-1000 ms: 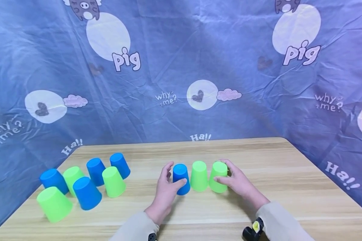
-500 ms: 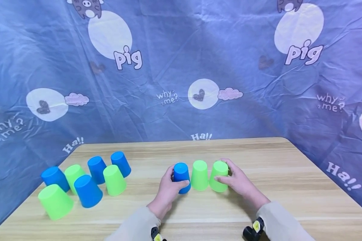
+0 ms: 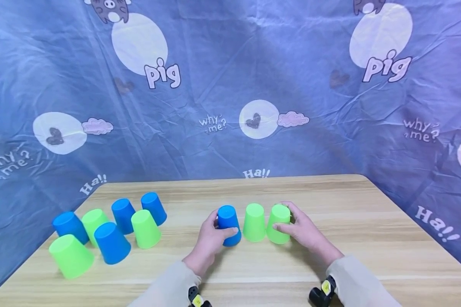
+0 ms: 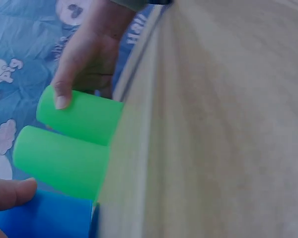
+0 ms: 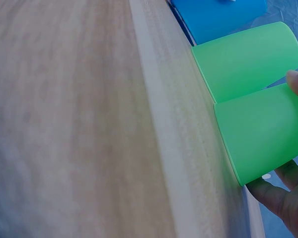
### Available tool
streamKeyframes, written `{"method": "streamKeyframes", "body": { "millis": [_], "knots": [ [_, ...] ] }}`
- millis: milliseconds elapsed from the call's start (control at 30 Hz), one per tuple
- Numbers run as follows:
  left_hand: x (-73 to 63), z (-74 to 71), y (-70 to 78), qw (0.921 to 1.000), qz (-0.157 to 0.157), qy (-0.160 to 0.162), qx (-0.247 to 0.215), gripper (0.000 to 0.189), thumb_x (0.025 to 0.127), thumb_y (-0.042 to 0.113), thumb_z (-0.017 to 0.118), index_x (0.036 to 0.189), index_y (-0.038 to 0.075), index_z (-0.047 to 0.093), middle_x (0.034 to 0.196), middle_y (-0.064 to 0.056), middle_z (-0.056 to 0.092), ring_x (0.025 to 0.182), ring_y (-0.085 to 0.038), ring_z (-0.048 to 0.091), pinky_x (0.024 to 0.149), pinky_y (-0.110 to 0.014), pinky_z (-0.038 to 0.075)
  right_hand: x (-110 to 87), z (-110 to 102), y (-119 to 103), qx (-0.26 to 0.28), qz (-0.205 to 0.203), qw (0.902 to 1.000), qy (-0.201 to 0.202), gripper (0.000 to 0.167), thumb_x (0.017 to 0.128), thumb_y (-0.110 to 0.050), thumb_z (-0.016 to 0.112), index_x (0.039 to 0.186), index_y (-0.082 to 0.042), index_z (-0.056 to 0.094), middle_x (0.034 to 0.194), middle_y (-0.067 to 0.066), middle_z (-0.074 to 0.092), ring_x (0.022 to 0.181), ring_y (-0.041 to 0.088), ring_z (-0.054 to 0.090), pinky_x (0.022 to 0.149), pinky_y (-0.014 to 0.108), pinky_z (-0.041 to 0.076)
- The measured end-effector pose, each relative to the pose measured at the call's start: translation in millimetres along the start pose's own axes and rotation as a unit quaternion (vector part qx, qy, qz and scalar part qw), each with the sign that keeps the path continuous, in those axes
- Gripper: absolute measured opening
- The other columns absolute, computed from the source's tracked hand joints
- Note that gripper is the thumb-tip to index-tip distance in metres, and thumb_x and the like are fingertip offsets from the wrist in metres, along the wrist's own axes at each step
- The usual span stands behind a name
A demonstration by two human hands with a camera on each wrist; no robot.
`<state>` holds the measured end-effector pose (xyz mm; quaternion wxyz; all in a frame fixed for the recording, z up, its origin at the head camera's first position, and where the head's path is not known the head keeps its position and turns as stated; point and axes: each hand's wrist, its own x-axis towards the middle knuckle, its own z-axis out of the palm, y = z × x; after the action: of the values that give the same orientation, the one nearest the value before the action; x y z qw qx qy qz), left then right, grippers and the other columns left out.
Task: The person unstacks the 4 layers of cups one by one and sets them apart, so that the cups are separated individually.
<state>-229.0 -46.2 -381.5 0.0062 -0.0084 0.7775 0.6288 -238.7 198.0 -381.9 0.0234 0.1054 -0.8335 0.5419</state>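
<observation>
Three upside-down plastic cups stand in a row at the middle of the table. My left hand (image 3: 208, 239) grips the blue cup (image 3: 227, 216) at the row's left end, thumb across its near side and fingers around the far left. A green cup (image 3: 254, 224) stands in the middle, a small gap from the blue one. Beside it is the right green cup (image 3: 279, 215), held by my right hand (image 3: 305, 232) with the thumb in front and fingers behind. In the right wrist view the two green cups (image 5: 248, 62) touch or nearly touch at their rims.
On the table's left side (image 3: 176, 273) several more upside-down cups stand in a loose cluster, among them a green cup (image 3: 71, 258) in front and a blue cup (image 3: 153, 208) at the back. A printed blue cloth (image 3: 199, 149) hangs behind the table.
My left hand's fingers have closed in around the blue cup and then shifted it slightly left, away from the middle green cup. My right hand keeps its hold, unmoved.
</observation>
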Motion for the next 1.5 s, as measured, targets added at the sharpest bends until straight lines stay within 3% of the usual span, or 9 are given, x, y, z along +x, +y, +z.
{"method": "streamKeyframes", "body": {
  "millis": [500, 900, 1133, 1500],
  "knots": [
    [8.7, -34.2, 12.0, 0.9956, 0.0, 0.09, -0.023, 0.064, 0.083, 0.011, 0.068, 0.139, 0.008, 0.037, 0.14, -0.024, 0.038, 0.129, -0.044, 0.033, 0.101, -0.062, 0.03, 2.8, -1, -1, -0.004, 0.003, 1.0, -0.006, 0.061, 0.079, -0.016, 0.071, 0.132, -0.009, 0.042, 0.122, 0.016, 0.055, 0.116, 0.036, 0.049, 0.099, 0.059, 0.033],
    [20.3, -58.8, 2.5, 0.9832, 0.003, 0.183, -0.004, 0.063, 0.087, 0.008, 0.063, 0.141, 0.006, 0.031, 0.142, -0.021, 0.036, 0.131, -0.042, 0.031, 0.104, -0.062, 0.026, 2.1, -1, -1, 0.0, 0.0, 1.0, -0.007, 0.061, 0.079, -0.015, 0.07, 0.132, -0.009, 0.042, 0.12, 0.015, 0.055, 0.114, 0.035, 0.05, 0.098, 0.058, 0.035],
    [26.8, -69.9, -5.5, 0.9779, -0.004, 0.205, -0.041, 0.065, 0.088, 0.007, 0.059, 0.142, 0.005, 0.024, 0.145, -0.021, 0.03, 0.133, -0.04, 0.027, 0.107, -0.058, 0.024, 1.6, -1, 0, 0.0, -0.001, 1.0, -0.009, 0.061, 0.079, -0.015, 0.07, 0.133, -0.008, 0.041, 0.12, 0.016, 0.055, 0.114, 0.035, 0.051, 0.098, 0.057, 0.036],
    [27.9, -75.8, -10.8, 0.9739, -0.02, 0.219, -0.054, 0.067, 0.091, 0.008, 0.055, 0.145, 0.006, 0.015, 0.147, -0.022, 0.023, 0.135, -0.04, 0.022, 0.109, -0.057, 0.02, 1.0, -1, 1, -0.002, -0.005, 1.0, -0.005, 0.059, 0.079, -0.015, 0.07, 0.131, -0.009, 0.043, 0.119, 0.016, 0.056, 0.114, 0.035, 0.05, 0.098, 0.057, 0.035]
  ]
}}
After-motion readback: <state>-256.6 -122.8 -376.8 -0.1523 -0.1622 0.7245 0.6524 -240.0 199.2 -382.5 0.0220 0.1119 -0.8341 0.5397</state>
